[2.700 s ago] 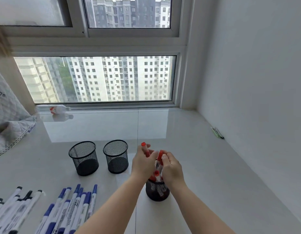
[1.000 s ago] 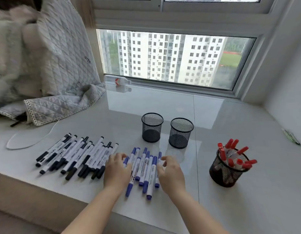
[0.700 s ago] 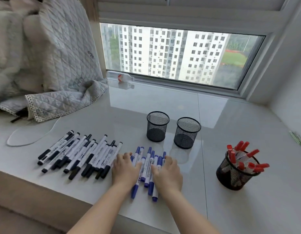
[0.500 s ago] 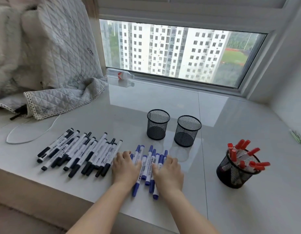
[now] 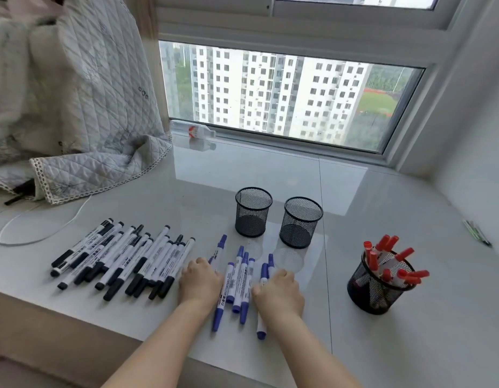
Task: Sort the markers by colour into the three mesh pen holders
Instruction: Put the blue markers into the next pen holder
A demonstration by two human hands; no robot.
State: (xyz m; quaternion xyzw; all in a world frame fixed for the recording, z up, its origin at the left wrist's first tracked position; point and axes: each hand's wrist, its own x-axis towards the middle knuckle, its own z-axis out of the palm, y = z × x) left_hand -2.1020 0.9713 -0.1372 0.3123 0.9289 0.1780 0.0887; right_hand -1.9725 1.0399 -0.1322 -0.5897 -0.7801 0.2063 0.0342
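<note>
Glossy white window ledge [image 5: 382,197] carries the blue-capped white markers [image 5: 237,281] at six o'clock. Left hand [image 5: 200,281] and right hand [image 5: 279,295] flank them, fingers curled against the outer ones; whether they grip, I cannot tell. Squeezed unevenly, round barrels could roll toward the near edge, away from the empty black mesh holders [image 5: 276,217] at twelve.

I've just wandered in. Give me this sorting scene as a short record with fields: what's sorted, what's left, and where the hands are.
Sorted: red-capped markers stand in the right black mesh holder
Empty: two black mesh holders
Unsorted: black-capped markers and blue-capped markers lie on the white sill
Left hand: on the left side of the blue-capped markers
Right hand: on their right side
</note>
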